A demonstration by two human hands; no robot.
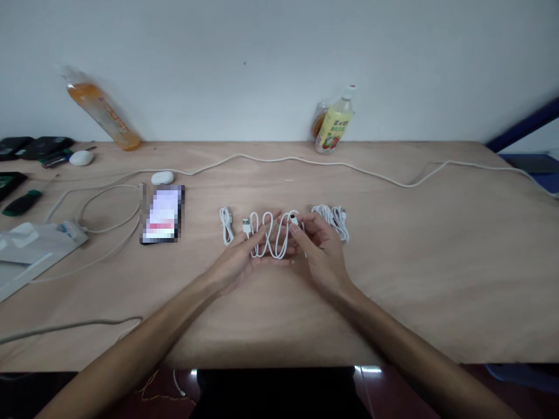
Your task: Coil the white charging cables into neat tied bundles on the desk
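Observation:
Between my hands, above the middle of the table, is a white USB cable (267, 235) in loose, wavy coils. My left hand (238, 256) holds its left side, thumb over the coils, with the USB plug sticking up beside the thumb. The other end, with a dark-tipped connector (294, 220), is pinched between the thumb and fingers of my right hand (323, 250). A small coiled white cable (226, 225) lies just left of my left hand. Behind my right hand lie more bundled white cables (336, 220), partly hidden by its fingers.
A phone (163, 214) with a lit, blurred screen and a white earbud case (162, 178) lie on the left. A long white cord (305, 160) crosses the table's back. Two bottles, one orange (102, 110) and one yellow-labelled (335, 125), lean by the wall. Screwdrivers (23, 202) lie far left.

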